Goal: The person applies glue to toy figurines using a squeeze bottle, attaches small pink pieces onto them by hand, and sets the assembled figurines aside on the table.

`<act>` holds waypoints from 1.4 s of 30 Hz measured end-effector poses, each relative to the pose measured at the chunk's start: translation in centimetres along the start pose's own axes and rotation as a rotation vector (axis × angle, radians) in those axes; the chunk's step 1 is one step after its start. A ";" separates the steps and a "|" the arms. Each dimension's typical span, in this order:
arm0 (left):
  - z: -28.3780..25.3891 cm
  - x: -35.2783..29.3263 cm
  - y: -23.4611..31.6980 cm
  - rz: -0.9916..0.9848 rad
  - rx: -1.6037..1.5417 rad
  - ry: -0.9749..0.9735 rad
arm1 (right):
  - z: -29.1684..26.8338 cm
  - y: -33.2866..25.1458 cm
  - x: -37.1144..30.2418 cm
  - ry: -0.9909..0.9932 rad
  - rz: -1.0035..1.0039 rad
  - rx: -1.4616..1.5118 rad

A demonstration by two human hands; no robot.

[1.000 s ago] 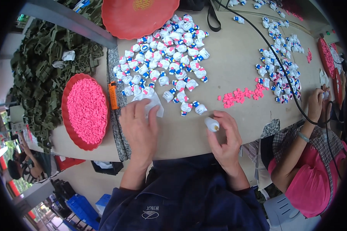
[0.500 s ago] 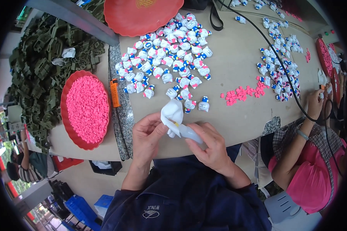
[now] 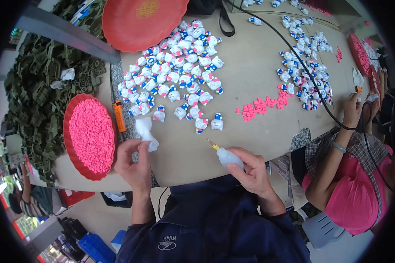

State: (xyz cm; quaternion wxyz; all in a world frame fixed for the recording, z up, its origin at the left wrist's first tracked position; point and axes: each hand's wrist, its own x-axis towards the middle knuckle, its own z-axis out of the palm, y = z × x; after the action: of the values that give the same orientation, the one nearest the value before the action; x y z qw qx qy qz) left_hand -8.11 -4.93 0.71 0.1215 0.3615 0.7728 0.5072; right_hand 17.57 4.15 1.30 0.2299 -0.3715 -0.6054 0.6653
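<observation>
My right hand is closed round a white squeeze bottle with a yellow collar and a thin needle tip, which points up and left over the table. To the left, my left hand pinches a crumpled white cloth near the table's edge. Two small white figurines with blue and pink parts lie just beyond the bottle's tip, the nearer one a loose figurine. Behind them spreads a large heap of the same figurines.
A red scalloped tray of small pink pieces stands left, beside an orange-handled cutter. Dark green plastic parts pile up beyond it. Loose pink pieces lie mid-table. A person in pink works at right; a black cable crosses there.
My hands have parted: the left has carried the cloth off to the left, uncovering the bottle's needle tip. The right has shifted slightly right with the bottle. The whole view has shifted somewhat.
</observation>
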 end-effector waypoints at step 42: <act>3.5 -1.5 4.3 -0.455 -0.827 -0.598 | -0.1 0.5 -0.5 -0.160 0.138 0.342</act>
State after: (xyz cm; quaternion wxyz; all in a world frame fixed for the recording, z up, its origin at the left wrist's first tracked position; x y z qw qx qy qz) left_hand -3.22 -2.58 2.62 0.5737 0.2362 0.4997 0.6045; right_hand 18.06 3.78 0.90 0.1948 -0.3138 -0.4732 0.7998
